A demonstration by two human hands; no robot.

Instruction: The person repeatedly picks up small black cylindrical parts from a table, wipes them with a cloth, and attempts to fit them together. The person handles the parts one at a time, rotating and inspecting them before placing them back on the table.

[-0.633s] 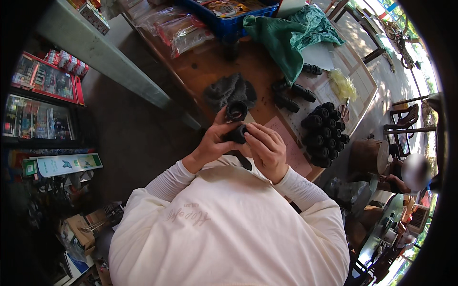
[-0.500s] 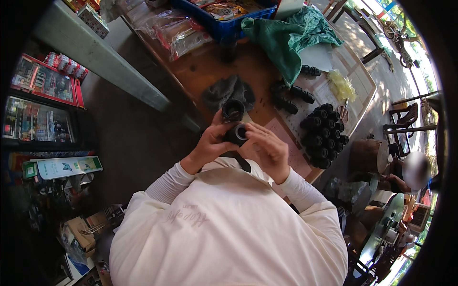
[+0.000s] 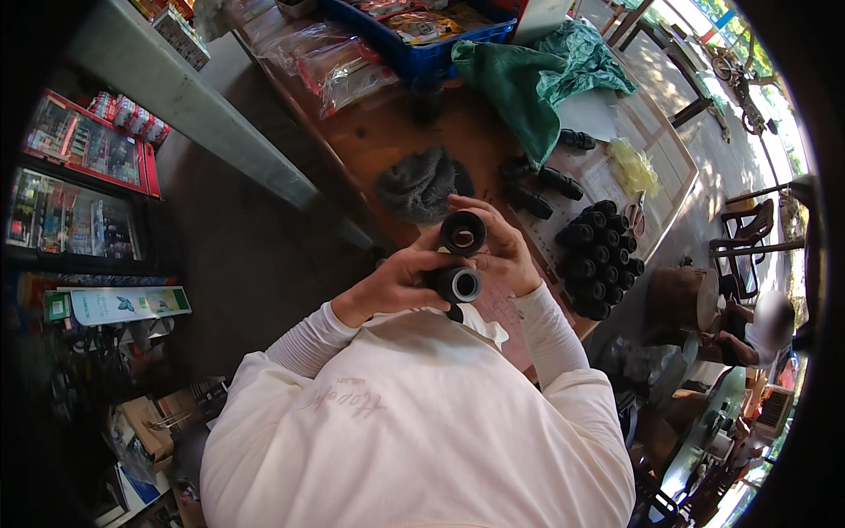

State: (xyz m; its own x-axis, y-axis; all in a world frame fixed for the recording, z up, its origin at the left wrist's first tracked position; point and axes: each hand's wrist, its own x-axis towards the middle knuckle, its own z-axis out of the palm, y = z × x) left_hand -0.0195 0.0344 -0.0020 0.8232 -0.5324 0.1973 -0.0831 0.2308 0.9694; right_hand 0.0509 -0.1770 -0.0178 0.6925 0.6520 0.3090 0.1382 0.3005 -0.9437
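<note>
Just beyond my chest I hold a black piece with two round, open-looking barrel ends, apparently a pair of binoculars (image 3: pixel 459 283). My left hand (image 3: pixel 398 280) is closed around the lower barrel, its thumb lying between the two barrels. Around the far barrel my right hand (image 3: pixel 505 246) curls its fingers, gripping it from the right side. Beyond them a crumpled dark grey cloth (image 3: pixel 424 183) lies on the brown table (image 3: pixel 374 132). To the right stands a tight cluster of similar black barrels (image 3: pixel 600 255), and several more black pieces (image 3: pixel 560 182) lie on their sides.
A blue crate (image 3: pixel 422 57) with packets stands at the far edge, beside clear plastic bags (image 3: pixel 343 75). Green cloth (image 3: pixel 528 84), yellowish netting (image 3: pixel 632 165) and scissors (image 3: pixel 635 214) lie at the right. A grey post (image 3: pixel 211 114) rises left; another person (image 3: pixel 735 348) sits at right.
My right hand has moved from over the near barrel to the far barrel and closed on it. The binoculars have shifted slightly right and turned, with both ends now facing up more.
</note>
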